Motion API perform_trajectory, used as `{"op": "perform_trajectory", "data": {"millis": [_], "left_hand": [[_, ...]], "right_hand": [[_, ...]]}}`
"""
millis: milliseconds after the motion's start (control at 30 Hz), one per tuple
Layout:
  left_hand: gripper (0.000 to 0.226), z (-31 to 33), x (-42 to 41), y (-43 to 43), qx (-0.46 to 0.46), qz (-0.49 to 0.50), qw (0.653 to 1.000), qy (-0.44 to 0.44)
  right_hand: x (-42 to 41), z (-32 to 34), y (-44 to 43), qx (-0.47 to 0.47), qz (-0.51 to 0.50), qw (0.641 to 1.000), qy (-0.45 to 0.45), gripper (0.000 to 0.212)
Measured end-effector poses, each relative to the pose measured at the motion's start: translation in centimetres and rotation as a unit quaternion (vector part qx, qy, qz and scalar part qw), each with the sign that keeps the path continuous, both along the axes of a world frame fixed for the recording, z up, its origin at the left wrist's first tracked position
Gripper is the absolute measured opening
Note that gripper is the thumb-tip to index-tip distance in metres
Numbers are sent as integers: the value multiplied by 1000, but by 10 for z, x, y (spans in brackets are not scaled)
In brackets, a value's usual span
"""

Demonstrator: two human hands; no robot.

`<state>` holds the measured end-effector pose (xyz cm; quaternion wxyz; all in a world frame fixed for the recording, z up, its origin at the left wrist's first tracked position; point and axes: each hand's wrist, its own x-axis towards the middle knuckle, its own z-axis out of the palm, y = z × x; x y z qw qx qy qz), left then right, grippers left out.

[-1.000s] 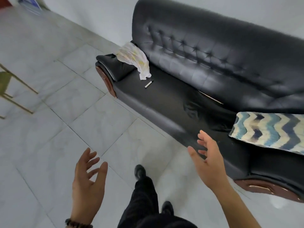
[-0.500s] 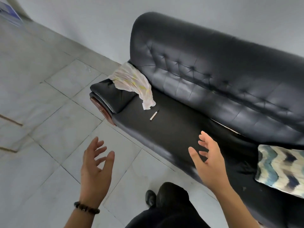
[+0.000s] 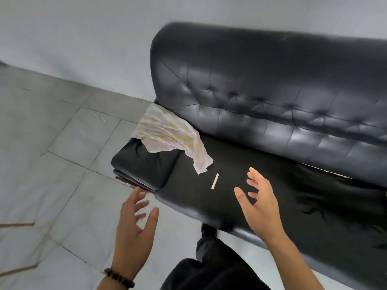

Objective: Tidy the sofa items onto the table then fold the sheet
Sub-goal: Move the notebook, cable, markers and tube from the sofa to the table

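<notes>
Sheet (image 3: 169, 139) and small white stick (image 3: 215, 181) lie untouched on the sofa (image 3: 272, 105), both hands empty

Crumpled and pale with a yellow and pink print, the sheet drapes over the sofa's end armrest (image 3: 144, 166), one corner trailing onto the seat (image 3: 194, 206). The small white stick lies on the seat just beside that corner, not touching it; what it is I cannot tell. The right hand (image 3: 259, 208) hovers over the seat near the stick, fingers spread, holding nothing. The left hand (image 3: 134, 231), a bead bracelet (image 3: 119, 278) on its wrist, is likewise spread and empty, above the tiled floor (image 3: 62, 164) just off the sofa's front edge.

The step in hand looks like the first pickup, most likely the stick. It is thin and lies flat on soft, slick leather, so a hasty pinch could press it into the cushion or flick it towards the back of the seat. Grabbing the sheet first could drag its corner across the stick and sweep it away. No table is in view, so the carry means turning away with a slight thing that could slip from a loose hold
</notes>
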<state>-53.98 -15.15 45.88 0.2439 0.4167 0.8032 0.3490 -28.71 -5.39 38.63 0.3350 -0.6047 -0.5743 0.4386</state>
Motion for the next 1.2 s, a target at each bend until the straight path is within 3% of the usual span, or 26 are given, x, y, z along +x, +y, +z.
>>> {"op": "perform_trajectory", "data": {"millis": [267,500,667,833,933,1067,1133,1200], "left_hand": [[59,-60,-78,111,-47,-69,996,-28],[57,-212,-115,201,-147,-175,970,-76],[62,-325,-114,280,-171,-293,940,-22],[67,-430,-83,353,-107,-440,885,108],[78,-484,-66,378,-88,-543,802,231],[86,-534,-66,371,-208,-601,706,311],[77,-544,-77,354,-253,-592,699,311],[62,-542,-96,334,-254,-549,740,292]], "right_hand": [[-56,-43,66,-75,-34,995,-47,60],[-86,-157,90,-175,-103,972,-117,59],[-119,-257,117,-211,-111,963,-126,61],[-153,-362,143,-226,-113,949,-187,75],[-168,-410,150,-237,-86,932,-259,82],[-178,-450,132,-307,-29,909,-282,76],[-178,-456,119,-309,13,893,-326,69],[-175,-456,110,-299,32,884,-357,65]]}}
